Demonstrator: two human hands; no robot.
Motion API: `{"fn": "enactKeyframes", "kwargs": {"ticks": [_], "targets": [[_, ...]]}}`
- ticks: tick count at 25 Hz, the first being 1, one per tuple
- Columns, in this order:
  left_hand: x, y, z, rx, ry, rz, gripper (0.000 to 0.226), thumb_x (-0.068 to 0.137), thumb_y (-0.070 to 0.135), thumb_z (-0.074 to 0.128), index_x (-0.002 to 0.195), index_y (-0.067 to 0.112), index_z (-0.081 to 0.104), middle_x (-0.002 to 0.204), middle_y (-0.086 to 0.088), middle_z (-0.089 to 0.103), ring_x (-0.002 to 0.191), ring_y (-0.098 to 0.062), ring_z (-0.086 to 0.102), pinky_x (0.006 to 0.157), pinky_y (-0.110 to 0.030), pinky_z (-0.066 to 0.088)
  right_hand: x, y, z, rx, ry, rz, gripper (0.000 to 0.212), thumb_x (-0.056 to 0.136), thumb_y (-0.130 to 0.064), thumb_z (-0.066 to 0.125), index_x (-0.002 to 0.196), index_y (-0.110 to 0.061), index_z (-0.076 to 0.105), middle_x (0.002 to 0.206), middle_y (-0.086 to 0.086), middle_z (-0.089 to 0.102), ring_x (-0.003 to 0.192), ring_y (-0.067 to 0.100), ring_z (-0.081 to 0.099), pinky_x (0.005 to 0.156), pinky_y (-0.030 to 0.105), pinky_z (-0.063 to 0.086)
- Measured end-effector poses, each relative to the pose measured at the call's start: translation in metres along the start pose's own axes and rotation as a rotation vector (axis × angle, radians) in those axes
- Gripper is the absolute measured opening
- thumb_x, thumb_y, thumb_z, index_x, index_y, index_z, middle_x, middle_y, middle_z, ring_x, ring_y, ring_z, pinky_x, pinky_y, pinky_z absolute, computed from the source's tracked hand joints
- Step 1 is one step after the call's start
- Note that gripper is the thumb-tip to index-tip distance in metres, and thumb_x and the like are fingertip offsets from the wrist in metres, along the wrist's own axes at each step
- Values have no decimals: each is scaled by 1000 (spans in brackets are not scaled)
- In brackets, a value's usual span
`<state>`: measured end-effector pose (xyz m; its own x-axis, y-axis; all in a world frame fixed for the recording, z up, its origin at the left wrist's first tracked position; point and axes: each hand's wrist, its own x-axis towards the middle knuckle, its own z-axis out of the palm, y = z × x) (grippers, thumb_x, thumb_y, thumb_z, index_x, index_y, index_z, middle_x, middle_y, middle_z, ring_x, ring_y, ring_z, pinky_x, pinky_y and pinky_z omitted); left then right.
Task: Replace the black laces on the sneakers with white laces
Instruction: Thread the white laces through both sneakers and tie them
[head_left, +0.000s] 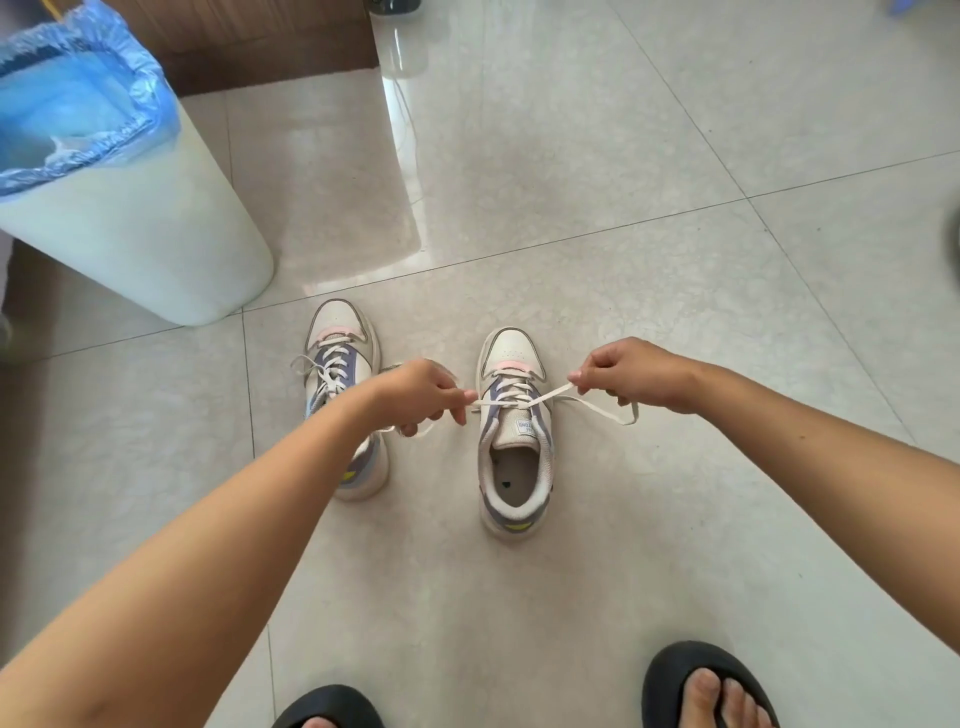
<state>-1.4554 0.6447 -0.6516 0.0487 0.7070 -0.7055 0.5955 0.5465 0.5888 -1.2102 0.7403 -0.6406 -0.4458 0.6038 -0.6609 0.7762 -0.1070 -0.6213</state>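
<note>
A white bin (135, 228) holds a blue bag (78, 98). Both hands, left (423, 395) and right (623, 371), pinch the white lace (511, 401) crossed over the right sneaker (514, 431).

The floor (597, 182) is glossy, smooth tile that mirrors the light. The sneakers (511, 441) look like matt leather with cloth trim and flat woven white laces (597, 408). The bin (156, 234) is smooth white plastic, lined with a thin, crinkled blue plastic bag (78, 93).
</note>
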Motion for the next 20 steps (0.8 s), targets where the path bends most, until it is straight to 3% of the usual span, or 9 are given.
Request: {"fn": "enactKeyframes", "kwargs": {"ticks": [3, 7, 11, 14, 17, 20], "targets": [[-15, 9, -18, -243, 27, 33, 36, 93, 37, 56, 68, 12, 60, 53, 3, 40, 43, -11, 33, 45, -22, 32, -7, 1, -18, 98, -11, -5, 25, 91, -26, 61, 71, -11, 64, 68, -2, 56, 67, 12, 50, 72, 26, 45], [-37, 14, -47, -646, 80, 126, 33, 95, 29, 51, 68, 11, 54, 49, 1, 39, 44, -11, 34, 42, -20, 34, -23, 0, -50, 439, 67, -52, 31, 93, -23, 54, 64, -14, 59, 72, 4, 63, 79, 17, 59, 92, 37, 43], [-53, 12, -80, -1096, 183, 243, 38, 94, 33, 45, 60, 18, 53, 47, 6, 35, 42, -9, 35, 41, -17, 34, -35, 4, -69, 629, 150, -93, 30, 93, -21, 52, 64, -14, 52, 69, 2, 61, 77, 17, 58, 96, 41, 41], [-64, 10, -98, -1306, 256, 386, 34, 87, 36, 48, 57, 21, 55, 48, 9, 36, 42, -5, 37, 42, -15, 35, -39, 8, -74, 762, 240, -117, 31, 93, -22, 51, 63, -15, 49, 66, -1, 60, 75, 14, 58, 93, 40, 41], [-68, 8, -100, -1339, 275, 421, 29, 87, 35, 48, 62, 21, 54, 49, 9, 37, 41, -4, 36, 40, -14, 32, -37, 7, -73, 718, 328, -156, 32, 92, -20, 52, 60, -14, 50, 62, 0, 57, 70, 14, 54, 86, 36, 40], [-53, 18, -72, -1011, 273, 230, 31, 98, 25, 42, 71, 17, 53, 57, 4, 43, 40, -4, 35, 34, -12, 26, -29, 0, -60, 322, 361, -107, 32, 93, -22, 55, 62, -12, 53, 62, 5, 52, 61, 18, 46, 69, 29, 39]]}}
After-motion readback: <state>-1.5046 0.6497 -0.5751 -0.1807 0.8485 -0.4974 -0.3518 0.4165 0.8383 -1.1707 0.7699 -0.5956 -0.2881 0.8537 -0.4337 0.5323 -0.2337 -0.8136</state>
